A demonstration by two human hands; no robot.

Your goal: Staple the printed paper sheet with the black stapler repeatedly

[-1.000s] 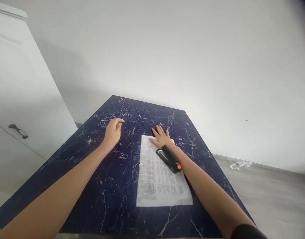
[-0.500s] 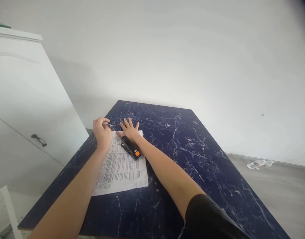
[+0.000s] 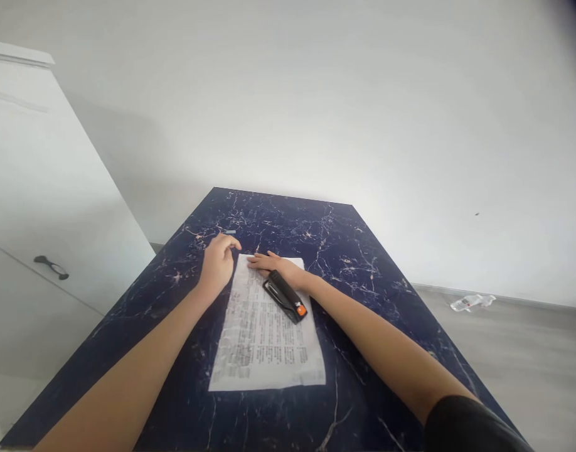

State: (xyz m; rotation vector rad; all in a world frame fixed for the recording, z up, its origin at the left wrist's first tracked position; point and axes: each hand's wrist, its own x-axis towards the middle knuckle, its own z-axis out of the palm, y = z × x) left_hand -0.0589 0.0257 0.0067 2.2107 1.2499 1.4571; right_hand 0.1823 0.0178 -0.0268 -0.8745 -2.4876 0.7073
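A printed sheet of paper (image 3: 264, 370) lies on the dark blue marbled table (image 3: 363, 307). My right hand (image 3: 285, 271) rests flat across its top edge, fingers stretched to the left. On the paper, against the underside of that hand, lies a black stapler (image 3: 284, 296) with an orange patch at its near end. My left hand (image 3: 219, 260) is just left of the paper's upper left corner. Its fingers are loosely bent, with a gap at the thumb and nothing visible between them. Beyond it sits a small grey strip (image 3: 230, 231), possibly staples.
A white cabinet (image 3: 48, 169) with a dark handle (image 3: 51, 267) stands left of the table. The white wall (image 3: 288, 100) rises behind the table's far edge. Clear crumpled plastic (image 3: 472, 303) lies on the floor to the right.
The paper and stapler have shifted right and nearer along with both hands. My right hand's fingers have swung from pointing away to pointing left. The grey strip now shows.
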